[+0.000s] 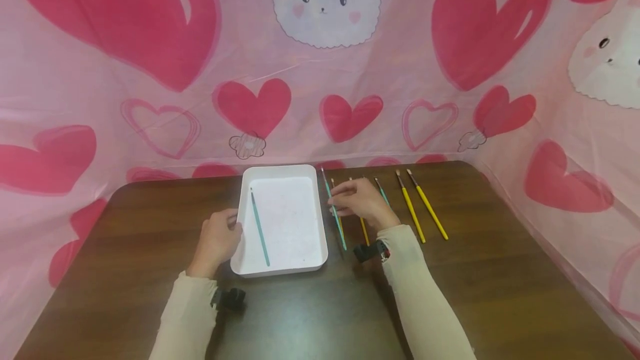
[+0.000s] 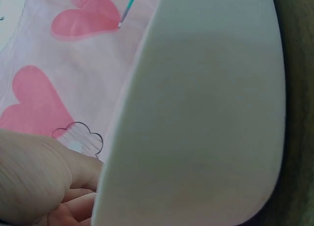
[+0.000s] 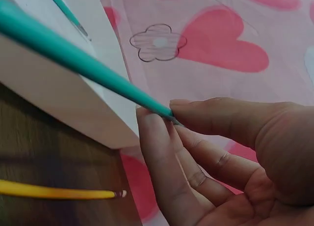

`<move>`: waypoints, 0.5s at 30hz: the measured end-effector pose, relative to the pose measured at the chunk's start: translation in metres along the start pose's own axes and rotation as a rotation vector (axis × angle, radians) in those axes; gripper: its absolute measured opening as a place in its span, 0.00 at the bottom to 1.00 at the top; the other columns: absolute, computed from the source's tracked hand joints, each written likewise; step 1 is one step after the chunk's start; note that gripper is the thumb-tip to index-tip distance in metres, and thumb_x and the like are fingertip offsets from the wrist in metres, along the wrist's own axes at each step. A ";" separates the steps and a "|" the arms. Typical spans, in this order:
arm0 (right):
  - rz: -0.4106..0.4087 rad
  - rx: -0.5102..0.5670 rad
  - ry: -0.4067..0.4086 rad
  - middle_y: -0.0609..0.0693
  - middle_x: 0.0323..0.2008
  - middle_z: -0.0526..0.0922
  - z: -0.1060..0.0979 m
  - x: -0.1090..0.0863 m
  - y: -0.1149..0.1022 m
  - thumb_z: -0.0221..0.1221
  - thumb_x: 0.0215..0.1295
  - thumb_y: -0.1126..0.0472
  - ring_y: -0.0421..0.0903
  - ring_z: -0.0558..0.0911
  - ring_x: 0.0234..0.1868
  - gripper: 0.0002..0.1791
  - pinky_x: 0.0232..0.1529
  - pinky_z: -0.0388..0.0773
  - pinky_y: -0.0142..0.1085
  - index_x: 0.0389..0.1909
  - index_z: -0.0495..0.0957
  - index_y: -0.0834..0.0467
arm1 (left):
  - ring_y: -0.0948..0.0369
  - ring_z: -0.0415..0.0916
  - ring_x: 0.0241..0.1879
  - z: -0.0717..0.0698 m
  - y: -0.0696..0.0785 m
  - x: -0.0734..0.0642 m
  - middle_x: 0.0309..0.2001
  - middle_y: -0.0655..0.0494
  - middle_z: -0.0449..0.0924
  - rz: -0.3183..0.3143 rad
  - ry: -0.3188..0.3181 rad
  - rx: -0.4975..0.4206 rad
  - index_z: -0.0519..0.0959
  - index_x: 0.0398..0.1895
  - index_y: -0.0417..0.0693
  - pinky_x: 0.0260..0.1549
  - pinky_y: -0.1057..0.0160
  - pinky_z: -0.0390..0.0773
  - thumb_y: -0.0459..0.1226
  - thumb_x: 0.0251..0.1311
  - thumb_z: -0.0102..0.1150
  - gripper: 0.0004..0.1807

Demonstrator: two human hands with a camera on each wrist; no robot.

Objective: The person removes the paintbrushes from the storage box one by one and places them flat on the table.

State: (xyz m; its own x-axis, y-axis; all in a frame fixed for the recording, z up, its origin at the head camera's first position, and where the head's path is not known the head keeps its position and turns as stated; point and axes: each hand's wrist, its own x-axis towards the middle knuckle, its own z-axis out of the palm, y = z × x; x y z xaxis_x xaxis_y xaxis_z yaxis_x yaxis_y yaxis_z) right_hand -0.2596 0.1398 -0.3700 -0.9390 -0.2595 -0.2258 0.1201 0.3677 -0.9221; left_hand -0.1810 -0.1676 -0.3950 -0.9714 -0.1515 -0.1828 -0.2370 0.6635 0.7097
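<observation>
My right hand [image 1: 361,200] pinches a teal paintbrush [image 1: 338,226] between thumb and fingertips, near where the handle narrows toward the ferrule. Its bristle end points away, toward the back wall, just right of a white tray [image 1: 324,238]. In the right wrist view the thick teal handle [image 3: 73,61] slants toward the camera. Another teal paintbrush [image 1: 260,229] lies inside the tray on its left side. At the tray's left rim, my left hand [image 1: 218,239] holds the edge, thumb overlapping the rim; the front wall hides its fingertips in the left wrist view.
Under and beside the right hand lie yellow paintbrushes [image 1: 364,231] and a teal one [image 1: 382,190], partly covered. Farther right, two yellow paintbrushes [image 1: 413,214] lie side by side on the dark wooden table [image 1: 500,293]. A pink heart-printed cloth [image 1: 310,71] hangs behind the table.
</observation>
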 end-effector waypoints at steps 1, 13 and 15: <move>-0.002 0.012 -0.005 0.63 0.48 0.88 -0.002 0.000 0.001 0.66 0.67 0.63 0.49 0.90 0.40 0.18 0.46 0.89 0.41 0.55 0.81 0.67 | 0.35 0.71 0.67 0.000 0.000 0.000 0.70 0.35 0.71 0.001 0.002 0.001 0.68 0.73 0.39 0.63 0.35 0.73 0.36 0.74 0.51 0.26; 0.013 0.046 0.026 0.67 0.52 0.86 -0.025 -0.001 0.004 0.65 0.68 0.63 0.52 0.90 0.43 0.21 0.48 0.88 0.40 0.58 0.78 0.68 | 0.35 0.71 0.67 0.001 0.001 0.000 0.70 0.35 0.71 -0.006 -0.006 0.013 0.67 0.73 0.38 0.63 0.34 0.73 0.36 0.74 0.50 0.26; 0.010 0.063 0.025 0.68 0.54 0.84 -0.029 -0.002 0.005 0.65 0.68 0.63 0.55 0.89 0.46 0.22 0.47 0.88 0.39 0.60 0.77 0.68 | 0.35 0.71 0.67 0.001 0.001 0.000 0.70 0.35 0.71 -0.012 -0.010 0.012 0.66 0.74 0.38 0.64 0.34 0.72 0.36 0.75 0.49 0.27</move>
State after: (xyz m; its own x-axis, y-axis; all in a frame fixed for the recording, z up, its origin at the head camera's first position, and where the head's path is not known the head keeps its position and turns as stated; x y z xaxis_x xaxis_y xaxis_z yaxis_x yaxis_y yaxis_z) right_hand -0.2664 0.1679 -0.3649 -0.9454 -0.2331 -0.2276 0.1486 0.3132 -0.9380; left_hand -0.1808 -0.1660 -0.3952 -0.9683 -0.1518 -0.1982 -0.2482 0.6704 0.6992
